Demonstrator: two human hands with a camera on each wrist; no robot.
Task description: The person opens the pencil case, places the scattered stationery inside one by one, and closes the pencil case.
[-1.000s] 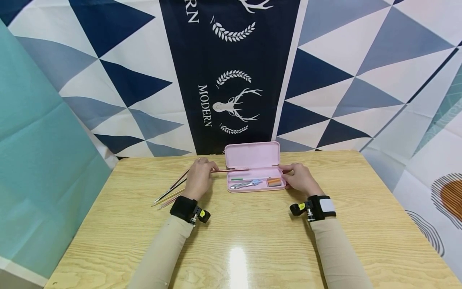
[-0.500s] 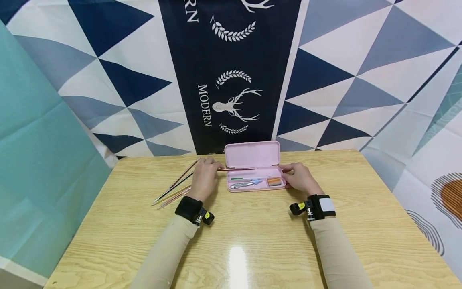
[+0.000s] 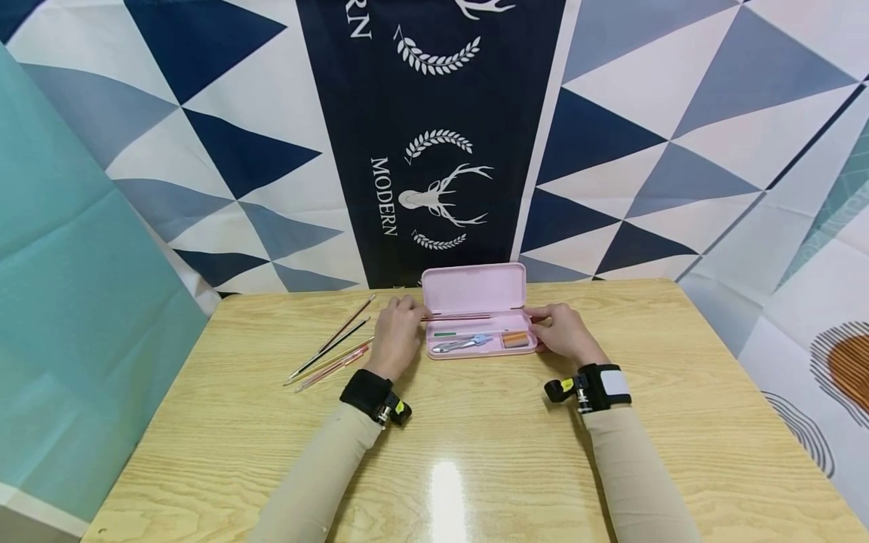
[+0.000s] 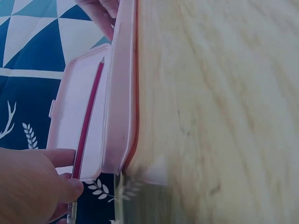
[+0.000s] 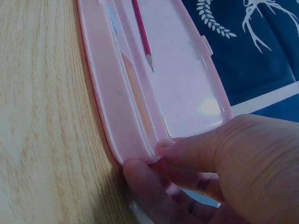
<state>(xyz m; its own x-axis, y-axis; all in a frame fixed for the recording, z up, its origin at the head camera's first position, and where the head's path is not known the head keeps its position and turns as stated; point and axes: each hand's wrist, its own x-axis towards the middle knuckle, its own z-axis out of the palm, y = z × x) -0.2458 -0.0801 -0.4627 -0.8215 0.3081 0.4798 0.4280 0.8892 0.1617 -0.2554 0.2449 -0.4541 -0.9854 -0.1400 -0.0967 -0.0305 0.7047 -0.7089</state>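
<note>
My left hand (image 3: 397, 338) pinches a dark red pencil (image 3: 456, 317) near its end. The pencil lies level over the back of an open pink pencil case (image 3: 474, 289), its sharpened tip pointing right. In the left wrist view, thumb and fingers hold the red pencil (image 4: 88, 116). My right hand (image 3: 565, 332) grips the right end of the case. The right wrist view shows its thumb at the rim of the pencil case (image 5: 117, 102). Inside lie a silver and blue compass (image 3: 462, 345), a thin green-ended stick (image 3: 445, 334) and an orange and grey block (image 3: 516, 340).
Several loose pencils (image 3: 331, 348) lie fanned on the wooden table (image 3: 516, 452), left of my left hand. The case's raised lid stands at the table's back edge, near a patterned cloth (image 3: 441, 90).
My left hand has moved right with the red pencil, bringing it farther across the case. More of the loose pencils shows behind it. The right hand stays on the case.
</note>
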